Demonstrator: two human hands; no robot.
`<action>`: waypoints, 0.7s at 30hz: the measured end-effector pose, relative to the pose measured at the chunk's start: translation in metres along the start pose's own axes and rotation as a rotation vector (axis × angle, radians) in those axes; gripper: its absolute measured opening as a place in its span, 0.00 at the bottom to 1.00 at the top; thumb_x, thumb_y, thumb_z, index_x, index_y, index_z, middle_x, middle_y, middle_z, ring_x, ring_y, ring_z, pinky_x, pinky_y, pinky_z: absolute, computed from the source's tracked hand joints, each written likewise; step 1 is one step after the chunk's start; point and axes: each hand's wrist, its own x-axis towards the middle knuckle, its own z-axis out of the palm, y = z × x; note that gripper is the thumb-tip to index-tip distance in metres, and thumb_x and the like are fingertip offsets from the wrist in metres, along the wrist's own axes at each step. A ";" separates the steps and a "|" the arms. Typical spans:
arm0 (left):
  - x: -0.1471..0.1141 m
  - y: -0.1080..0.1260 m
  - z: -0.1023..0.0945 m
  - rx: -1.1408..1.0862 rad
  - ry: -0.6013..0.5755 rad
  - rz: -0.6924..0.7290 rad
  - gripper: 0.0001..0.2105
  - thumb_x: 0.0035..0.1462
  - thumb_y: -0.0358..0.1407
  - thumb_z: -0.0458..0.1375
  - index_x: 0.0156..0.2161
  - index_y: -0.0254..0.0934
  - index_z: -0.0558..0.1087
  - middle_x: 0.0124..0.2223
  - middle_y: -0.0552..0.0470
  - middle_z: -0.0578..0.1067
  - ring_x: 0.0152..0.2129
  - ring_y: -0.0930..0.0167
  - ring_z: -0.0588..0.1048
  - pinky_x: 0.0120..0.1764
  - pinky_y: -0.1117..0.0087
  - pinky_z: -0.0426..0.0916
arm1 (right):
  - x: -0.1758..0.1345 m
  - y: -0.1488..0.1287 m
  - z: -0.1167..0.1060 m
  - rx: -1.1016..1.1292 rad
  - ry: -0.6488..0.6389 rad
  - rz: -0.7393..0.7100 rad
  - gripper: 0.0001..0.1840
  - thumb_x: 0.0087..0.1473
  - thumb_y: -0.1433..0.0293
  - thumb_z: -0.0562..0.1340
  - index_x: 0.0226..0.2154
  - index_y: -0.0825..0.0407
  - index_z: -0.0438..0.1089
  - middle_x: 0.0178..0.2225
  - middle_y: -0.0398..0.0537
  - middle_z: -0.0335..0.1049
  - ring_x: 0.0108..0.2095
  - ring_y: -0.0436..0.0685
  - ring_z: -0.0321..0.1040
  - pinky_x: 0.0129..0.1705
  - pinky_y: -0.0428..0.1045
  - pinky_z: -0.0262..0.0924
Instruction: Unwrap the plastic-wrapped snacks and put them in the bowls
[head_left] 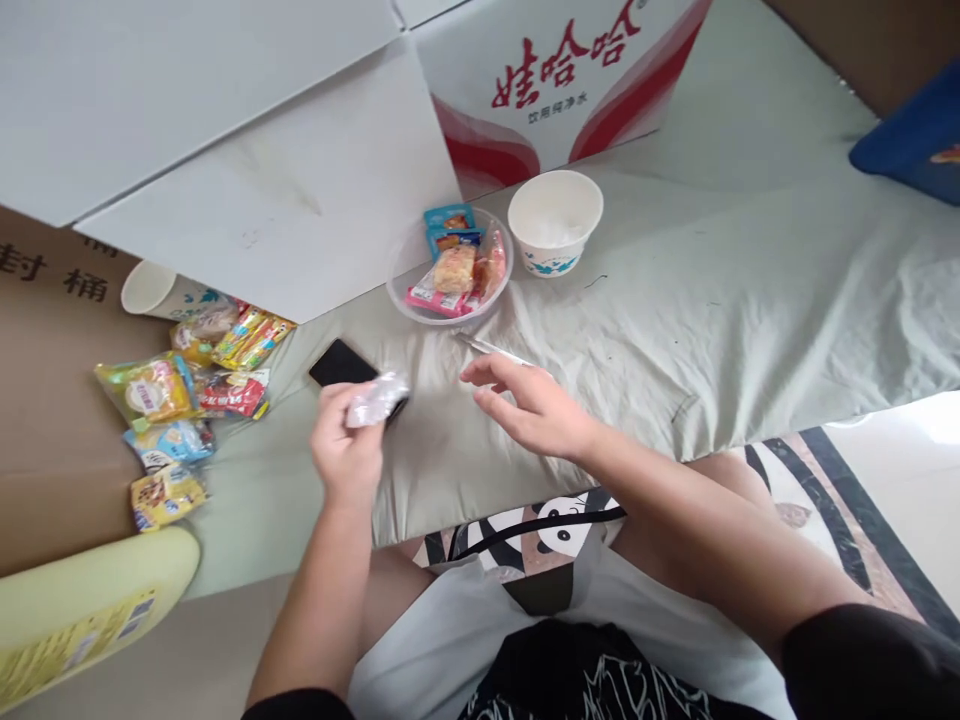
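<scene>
My left hand [345,440] is closed around a crumpled clear plastic wrapper [379,400], slightly blurred. Below and behind it lies a black phone [341,364], partly covered by the hand and wrapper. My right hand [534,405] hovers above the cloth with fingers apart and nothing in them. A slim silvery tool [487,347] shows just past its fingers; the hand hides the rest, so its kind is unclear. Beyond both hands stands a clear plastic bowl [397,290] of packaged snacks, with a pale crusty snack [455,270] on top. To its right is a white paper cup [553,240].
At left are several snack packets [154,390] and a paper cup lying on its side [154,290]. White boxes [360,200] and a printed carton [480,130] line the back. A yellow container [112,600] stands front left; a blue object [911,140] is far right.
</scene>
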 end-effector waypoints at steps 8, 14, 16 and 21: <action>0.080 0.085 0.066 0.020 0.100 0.183 0.15 0.36 0.32 0.58 0.21 0.38 0.52 0.22 0.61 0.51 0.21 0.77 0.51 0.28 0.72 0.49 | 0.010 -0.005 -0.052 0.057 0.282 0.024 0.13 0.62 0.61 0.54 0.42 0.50 0.67 0.42 0.48 0.78 0.42 0.56 0.73 0.43 0.51 0.63; 0.147 0.156 0.186 0.589 -0.534 0.328 0.18 0.44 0.21 0.61 0.22 0.40 0.55 0.24 0.57 0.62 0.25 0.73 0.62 0.35 0.67 0.59 | 0.010 -0.003 -0.069 0.088 0.397 0.047 0.11 0.61 0.62 0.54 0.40 0.50 0.67 0.35 0.44 0.75 0.36 0.54 0.69 0.39 0.50 0.59; 0.156 0.160 0.226 0.747 -0.662 0.353 0.11 0.48 0.22 0.61 0.27 0.39 0.66 0.32 0.49 0.73 0.32 0.67 0.70 0.41 0.62 0.64 | 0.010 -0.004 -0.071 0.089 0.402 0.045 0.11 0.60 0.62 0.54 0.40 0.50 0.67 0.34 0.44 0.74 0.34 0.53 0.67 0.38 0.49 0.58; 0.159 0.148 0.280 0.976 -1.093 0.294 0.07 0.42 0.23 0.67 0.28 0.33 0.78 0.31 0.49 0.78 0.37 0.63 0.78 0.49 0.54 0.71 | 0.009 -0.005 -0.078 0.081 0.412 0.073 0.12 0.61 0.61 0.53 0.40 0.49 0.67 0.34 0.44 0.74 0.33 0.54 0.67 0.37 0.50 0.58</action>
